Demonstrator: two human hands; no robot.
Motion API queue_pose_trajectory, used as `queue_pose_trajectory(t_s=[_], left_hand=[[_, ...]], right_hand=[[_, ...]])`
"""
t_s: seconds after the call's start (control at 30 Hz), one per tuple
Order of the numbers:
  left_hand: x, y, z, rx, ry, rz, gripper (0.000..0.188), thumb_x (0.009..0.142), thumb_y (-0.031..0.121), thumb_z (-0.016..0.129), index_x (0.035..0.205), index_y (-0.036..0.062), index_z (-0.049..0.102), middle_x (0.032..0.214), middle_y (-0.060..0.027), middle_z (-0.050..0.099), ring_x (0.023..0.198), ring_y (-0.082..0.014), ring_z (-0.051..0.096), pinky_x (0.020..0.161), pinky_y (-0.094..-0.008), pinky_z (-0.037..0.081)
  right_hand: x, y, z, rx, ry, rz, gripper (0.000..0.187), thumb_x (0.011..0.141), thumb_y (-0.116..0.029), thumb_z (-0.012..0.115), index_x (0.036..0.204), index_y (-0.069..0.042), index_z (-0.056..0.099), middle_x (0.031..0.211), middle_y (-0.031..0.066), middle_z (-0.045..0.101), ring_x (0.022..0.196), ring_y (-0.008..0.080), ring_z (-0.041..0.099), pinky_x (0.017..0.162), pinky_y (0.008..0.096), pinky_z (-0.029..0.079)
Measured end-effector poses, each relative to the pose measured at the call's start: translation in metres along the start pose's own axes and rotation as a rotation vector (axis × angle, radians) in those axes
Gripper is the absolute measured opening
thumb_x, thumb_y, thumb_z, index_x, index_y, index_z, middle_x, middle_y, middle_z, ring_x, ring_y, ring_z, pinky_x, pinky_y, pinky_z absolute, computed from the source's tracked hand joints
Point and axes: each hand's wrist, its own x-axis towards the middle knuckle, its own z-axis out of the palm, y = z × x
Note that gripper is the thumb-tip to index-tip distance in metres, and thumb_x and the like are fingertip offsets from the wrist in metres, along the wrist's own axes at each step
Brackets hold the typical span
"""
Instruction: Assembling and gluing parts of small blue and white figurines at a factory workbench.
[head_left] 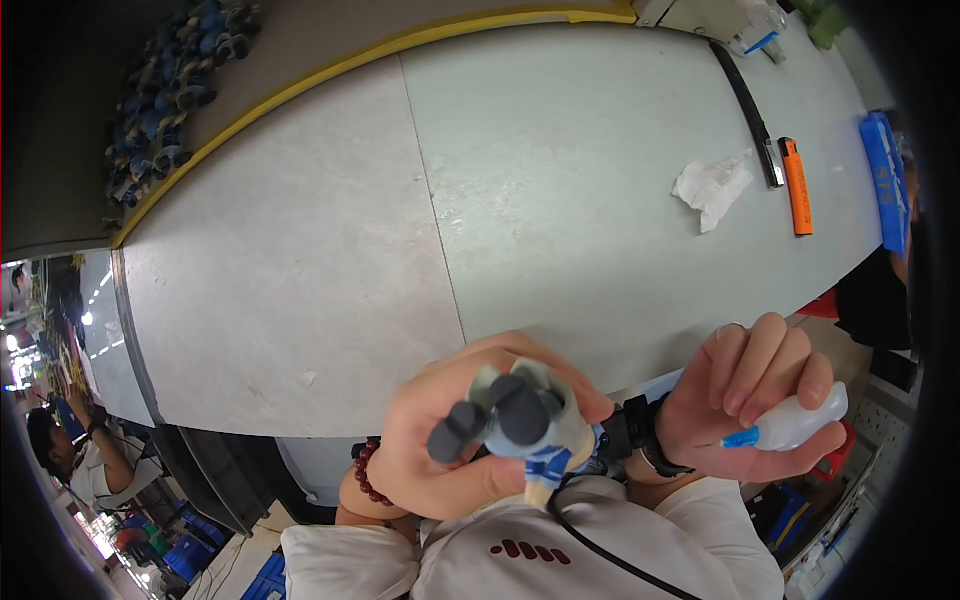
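Close to my chest, my left hand [425, 415] is wrapped round a small toy figurine [545, 435]. The figurine is tilted so that its dark grey, rounded feet point up toward the view; light blue, blue-striped and beige parts show below them. Off to the right, my right hand [745, 385] is closed around a small white squeeze bottle [805, 418] with a blue cap and a thin needle tip. The needle points left, toward the figurine but well apart from it.
On the grey table [300, 230] lie a crumpled white tissue [713, 190], an orange stick-shaped item [797, 188] and a long black tool [748, 112]. Many similar figurines [180, 95] crowd beyond the yellow edge [330, 70]. A blue tray [884, 180] stands right; a co-worker [112, 460] sits left.
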Motion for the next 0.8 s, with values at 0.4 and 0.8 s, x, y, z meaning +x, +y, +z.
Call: queue_pose_trajectory(t_s=[0.4,0.8], left_hand=[[0.000,-0.003,0.002,0.270,0.010,0.085,0.027,0.073,0.008,0.058,0.095,-0.0060,0.051,0.094,-0.0200,0.054,0.073,-0.0204,0.058,0.063,-0.0273,0.046],[0.002,0.000,0.009,0.418,0.048,0.167,0.024,0.075,0.010,0.061,0.091,-0.0066,0.053,0.091,-0.0210,0.055,0.074,-0.0218,0.059,0.064,-0.0283,0.048]], right_hand=[[-0.002,-0.002,-0.015,0.028,-0.064,0.045,0.038,0.084,-0.043,0.043,0.087,-0.006,0.050,0.064,0.0067,0.043,0.058,0.0149,0.039,0.048,0.0243,0.034],[-0.002,-0.002,-0.016,0.022,-0.071,0.043,0.038,0.085,-0.043,0.043,0.085,-0.006,0.050,0.063,0.0050,0.042,0.056,0.0142,0.039,0.048,0.0238,0.033]])
